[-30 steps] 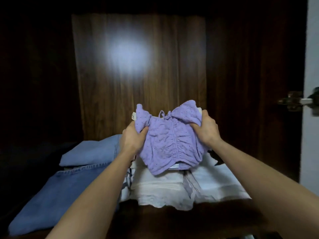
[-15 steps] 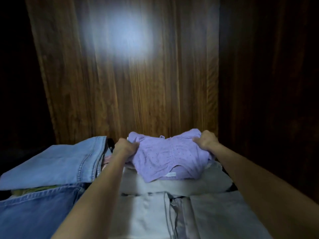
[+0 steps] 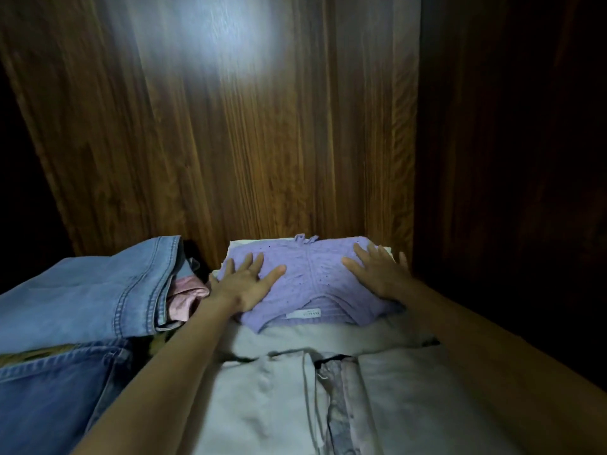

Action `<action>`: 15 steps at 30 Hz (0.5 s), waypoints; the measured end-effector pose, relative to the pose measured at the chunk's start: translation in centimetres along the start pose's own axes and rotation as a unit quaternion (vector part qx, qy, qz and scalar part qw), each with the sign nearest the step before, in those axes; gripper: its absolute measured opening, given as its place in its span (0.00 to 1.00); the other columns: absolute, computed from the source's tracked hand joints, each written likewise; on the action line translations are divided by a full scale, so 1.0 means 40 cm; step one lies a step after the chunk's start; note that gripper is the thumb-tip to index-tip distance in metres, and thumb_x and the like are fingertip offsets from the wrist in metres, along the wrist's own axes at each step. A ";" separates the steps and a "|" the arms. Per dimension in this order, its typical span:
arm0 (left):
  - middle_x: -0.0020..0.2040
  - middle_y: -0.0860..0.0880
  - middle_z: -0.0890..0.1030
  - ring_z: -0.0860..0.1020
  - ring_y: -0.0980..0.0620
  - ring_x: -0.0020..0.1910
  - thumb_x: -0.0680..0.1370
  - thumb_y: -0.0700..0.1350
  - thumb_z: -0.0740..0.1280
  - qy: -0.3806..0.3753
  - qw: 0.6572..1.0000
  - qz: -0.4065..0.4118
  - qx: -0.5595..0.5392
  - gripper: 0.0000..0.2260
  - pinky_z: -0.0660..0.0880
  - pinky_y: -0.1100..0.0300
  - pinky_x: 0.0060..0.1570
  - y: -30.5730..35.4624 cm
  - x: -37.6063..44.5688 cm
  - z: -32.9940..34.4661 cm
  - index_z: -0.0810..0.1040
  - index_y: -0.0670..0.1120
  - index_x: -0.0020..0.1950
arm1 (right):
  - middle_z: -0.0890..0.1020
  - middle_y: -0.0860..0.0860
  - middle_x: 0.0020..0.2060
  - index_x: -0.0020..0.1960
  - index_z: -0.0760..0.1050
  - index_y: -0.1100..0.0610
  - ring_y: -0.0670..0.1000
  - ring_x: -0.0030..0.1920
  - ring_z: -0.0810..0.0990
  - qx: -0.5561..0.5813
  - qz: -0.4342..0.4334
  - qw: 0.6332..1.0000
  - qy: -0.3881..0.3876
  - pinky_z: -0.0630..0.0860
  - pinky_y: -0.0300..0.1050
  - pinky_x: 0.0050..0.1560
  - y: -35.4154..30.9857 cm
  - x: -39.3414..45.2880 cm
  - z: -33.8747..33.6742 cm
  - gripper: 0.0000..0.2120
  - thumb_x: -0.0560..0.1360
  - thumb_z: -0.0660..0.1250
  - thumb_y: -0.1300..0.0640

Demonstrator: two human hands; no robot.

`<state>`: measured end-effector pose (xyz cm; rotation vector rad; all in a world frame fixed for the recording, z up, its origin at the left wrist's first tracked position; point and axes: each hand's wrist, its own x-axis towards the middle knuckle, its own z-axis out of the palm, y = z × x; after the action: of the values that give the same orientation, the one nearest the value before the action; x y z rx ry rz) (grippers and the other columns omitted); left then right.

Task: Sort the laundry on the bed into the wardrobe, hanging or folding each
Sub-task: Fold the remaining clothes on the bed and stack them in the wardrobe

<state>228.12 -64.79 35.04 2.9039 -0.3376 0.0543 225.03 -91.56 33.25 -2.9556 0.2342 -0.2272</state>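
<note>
A folded lilac top lies flat on a stack of pale folded clothes deep inside the wooden wardrobe, close to its back panel. My left hand rests flat on the top's left side with its fingers spread. On the top's right side my right hand presses down with straight, spread fingers. A white label shows at the top's near edge.
Folded blue denim is stacked at the left, with a pink garment tucked between it and the pale stack. A dark wardrobe side wall stands close on the right.
Both hands have let go of the lilac top's edges and now lie flat on it. The top has gone down onto the pale stack, and my view has moved closer in.
</note>
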 end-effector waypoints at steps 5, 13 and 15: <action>0.79 0.53 0.38 0.35 0.44 0.77 0.46 0.84 0.26 -0.084 0.995 0.035 0.045 0.59 0.40 0.38 0.73 -0.066 0.127 0.081 0.42 0.65 0.77 | 0.68 0.71 0.66 0.73 0.61 0.54 0.77 0.61 0.70 -0.066 -0.111 0.989 -0.072 0.74 0.67 0.53 -0.007 0.022 0.044 0.41 0.75 0.25 0.37; 0.76 0.50 0.64 0.58 0.44 0.76 0.69 0.78 0.46 0.039 0.999 0.021 0.003 0.43 0.53 0.38 0.71 0.003 0.015 0.001 0.64 0.53 0.75 | 0.55 0.49 0.77 0.77 0.55 0.50 0.53 0.77 0.52 0.050 0.004 0.998 -0.042 0.44 0.57 0.73 0.004 0.000 0.003 0.30 0.80 0.48 0.37; 0.71 0.48 0.71 0.67 0.44 0.70 0.76 0.67 0.57 0.102 0.994 0.040 0.015 0.30 0.61 0.42 0.69 0.028 -0.026 -0.044 0.69 0.49 0.71 | 0.70 0.53 0.70 0.69 0.70 0.55 0.56 0.70 0.66 0.128 0.011 0.992 0.019 0.58 0.54 0.71 -0.005 -0.020 -0.046 0.25 0.79 0.56 0.41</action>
<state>226.81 -65.24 36.92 2.8786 -0.4189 0.3691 223.96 -91.52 34.98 -2.6959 0.2254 -0.2882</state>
